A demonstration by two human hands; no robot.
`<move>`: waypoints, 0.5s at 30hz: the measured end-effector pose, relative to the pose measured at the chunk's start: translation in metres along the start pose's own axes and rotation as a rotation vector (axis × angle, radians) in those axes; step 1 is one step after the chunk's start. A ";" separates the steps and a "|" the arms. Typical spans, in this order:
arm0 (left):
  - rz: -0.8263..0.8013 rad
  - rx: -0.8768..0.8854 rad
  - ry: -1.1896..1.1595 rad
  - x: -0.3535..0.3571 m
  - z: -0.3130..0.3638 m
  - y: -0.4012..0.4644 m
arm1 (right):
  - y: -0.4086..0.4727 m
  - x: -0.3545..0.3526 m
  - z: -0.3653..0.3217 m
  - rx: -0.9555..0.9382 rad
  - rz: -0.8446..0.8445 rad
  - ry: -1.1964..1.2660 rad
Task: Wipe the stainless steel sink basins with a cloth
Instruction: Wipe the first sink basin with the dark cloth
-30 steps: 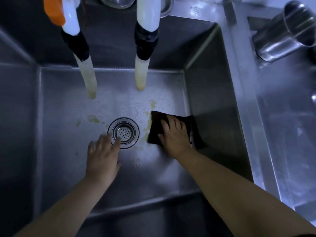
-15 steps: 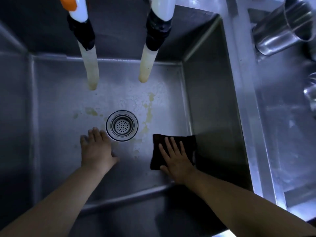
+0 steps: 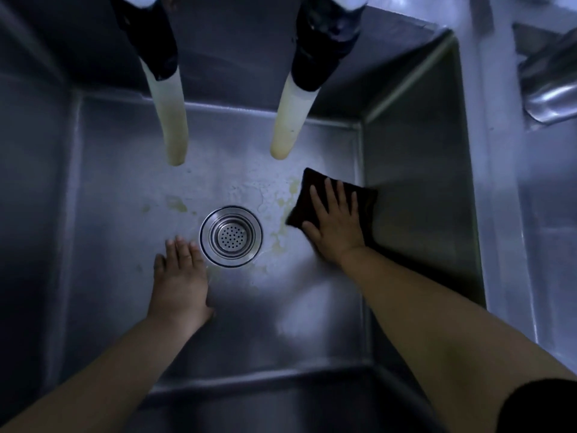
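**Both hands flat on the sink floor, cloth beside the drain**

The right hand (image 3: 335,225) lies spread, fingers straight, pressing a dark cloth (image 3: 315,195) flat onto the floor of the sink basin (image 3: 118,182). The cloth sits right of the drain strainer (image 3: 231,235), up against the basin's right wall; the hand covers most of it, so its full outline cannot be made out. Yellowish stains (image 3: 284,210) lie between the drain and the cloth. The left hand (image 3: 179,278) rests flat, fingers together, just left of the drain and holds nothing. Beyond the drain two pale hoses (image 3: 173,126) hang down, their tops cut off by the frame. Far right of the drain, a shiny metal vessel (image 3: 552,92) is only partly in view and blurred.
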State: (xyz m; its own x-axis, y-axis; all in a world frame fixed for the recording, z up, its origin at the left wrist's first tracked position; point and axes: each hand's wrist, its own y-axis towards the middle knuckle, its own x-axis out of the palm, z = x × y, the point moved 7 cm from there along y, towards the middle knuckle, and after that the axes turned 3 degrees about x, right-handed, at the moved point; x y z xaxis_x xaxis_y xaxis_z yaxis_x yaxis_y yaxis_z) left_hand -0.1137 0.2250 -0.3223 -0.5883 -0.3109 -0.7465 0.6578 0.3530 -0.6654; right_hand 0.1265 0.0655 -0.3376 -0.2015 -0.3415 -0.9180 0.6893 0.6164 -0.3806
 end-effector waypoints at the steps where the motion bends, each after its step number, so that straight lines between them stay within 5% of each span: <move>1: -0.005 -0.005 0.009 0.000 0.000 0.000 | 0.012 -0.005 0.003 0.008 0.013 0.009; 15: -0.061 0.006 -0.032 0.004 -0.006 0.000 | 0.109 -0.042 0.007 0.167 0.114 0.109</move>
State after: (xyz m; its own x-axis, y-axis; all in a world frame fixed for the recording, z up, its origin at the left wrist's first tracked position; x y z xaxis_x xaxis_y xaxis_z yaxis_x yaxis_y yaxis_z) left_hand -0.1187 0.2294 -0.3250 -0.6122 -0.3596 -0.7042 0.6239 0.3273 -0.7096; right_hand 0.2153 0.1419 -0.3399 -0.1836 -0.1920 -0.9641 0.8156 0.5176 -0.2584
